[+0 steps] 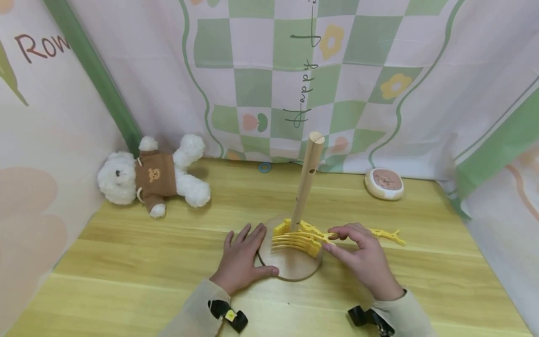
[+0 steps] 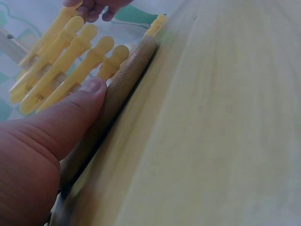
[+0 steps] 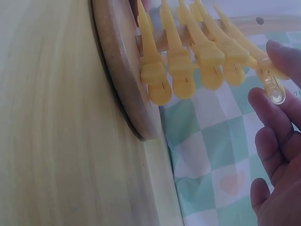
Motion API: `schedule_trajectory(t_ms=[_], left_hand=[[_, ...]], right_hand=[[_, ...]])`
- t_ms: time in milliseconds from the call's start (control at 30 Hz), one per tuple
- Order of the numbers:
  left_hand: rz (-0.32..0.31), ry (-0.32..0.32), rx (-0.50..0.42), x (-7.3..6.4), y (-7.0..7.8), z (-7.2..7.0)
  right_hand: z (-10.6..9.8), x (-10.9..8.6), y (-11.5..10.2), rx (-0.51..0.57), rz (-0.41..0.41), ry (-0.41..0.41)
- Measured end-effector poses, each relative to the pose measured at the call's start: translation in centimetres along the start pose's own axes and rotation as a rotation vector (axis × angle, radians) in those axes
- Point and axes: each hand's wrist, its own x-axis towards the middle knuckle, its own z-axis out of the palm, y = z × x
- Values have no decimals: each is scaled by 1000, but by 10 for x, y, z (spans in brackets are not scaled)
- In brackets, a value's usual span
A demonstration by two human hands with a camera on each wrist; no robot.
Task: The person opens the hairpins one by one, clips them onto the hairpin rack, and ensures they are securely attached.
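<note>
While the left hand [image 1: 242, 262] rests spread-fingered on the rim of a round base [image 1: 291, 271], the right hand [image 1: 364, 255] pinches the top yellow piece [image 3: 244, 41] of a stack [image 3: 204, 54] at the foot of a post [image 1: 306, 182]. The step appears to be seating or adjusting that piece; next would call for a light, level touch. Just past the right hand, a spare piece [image 1: 387, 236] lies on the tabletop [image 1: 147, 281]. Beyond both hands, a curtain [image 1: 294, 89] reads "Happy"; beyond the left, a wall hanging [image 1: 50, 131] shows "Row." No brands are legible.
</note>
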Motion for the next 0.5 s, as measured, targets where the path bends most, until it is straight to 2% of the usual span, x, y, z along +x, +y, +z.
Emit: schedule_trajectory(t_ms=[500], left_hand=[[-3, -2, -3, 0, 1, -1]], right_hand=[[3, 0, -3, -3, -22, 24]])
